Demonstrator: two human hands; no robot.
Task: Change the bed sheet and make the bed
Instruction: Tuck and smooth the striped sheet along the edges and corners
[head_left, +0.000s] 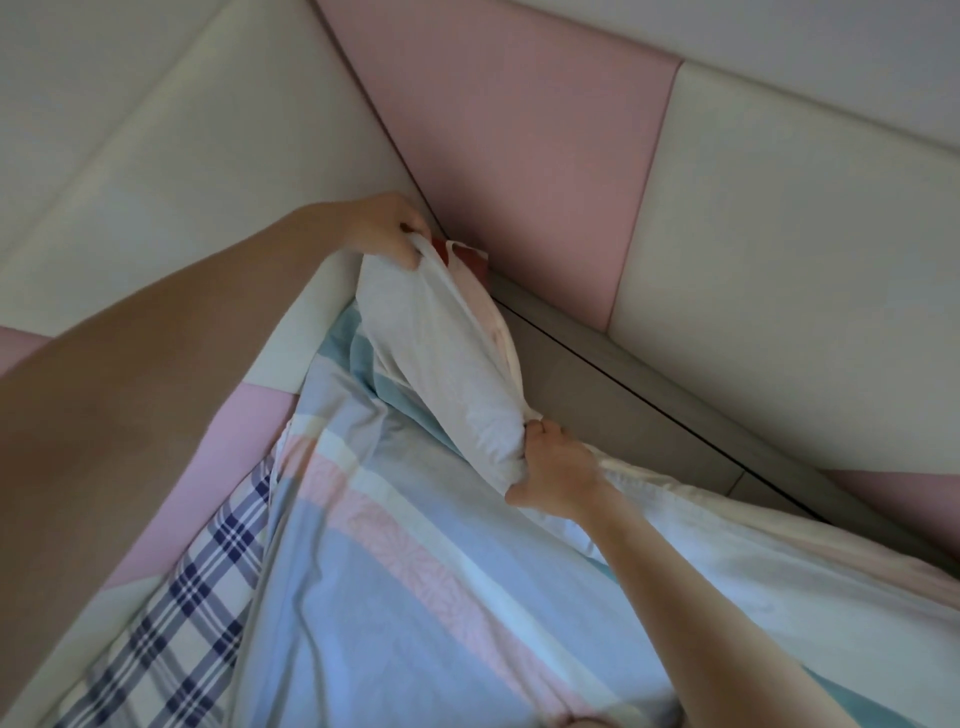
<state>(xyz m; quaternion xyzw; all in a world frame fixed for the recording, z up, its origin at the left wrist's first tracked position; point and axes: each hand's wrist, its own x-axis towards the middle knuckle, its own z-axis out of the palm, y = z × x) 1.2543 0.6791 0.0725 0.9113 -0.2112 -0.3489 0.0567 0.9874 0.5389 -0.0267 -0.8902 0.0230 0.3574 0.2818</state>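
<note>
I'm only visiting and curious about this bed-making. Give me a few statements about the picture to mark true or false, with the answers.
1. The left hand and the right hand both grip the white cloth. True.
2. The padded wall behind the bed is green all over. False: it is made of pink panels and white panels.
3. A navy-and-white checked cloth lies at the lower left, beside the striped sheet. True.
4. The right hand lies flat and open on the bed. False: its fingers are curled round a bunch of the white cloth.
</note>
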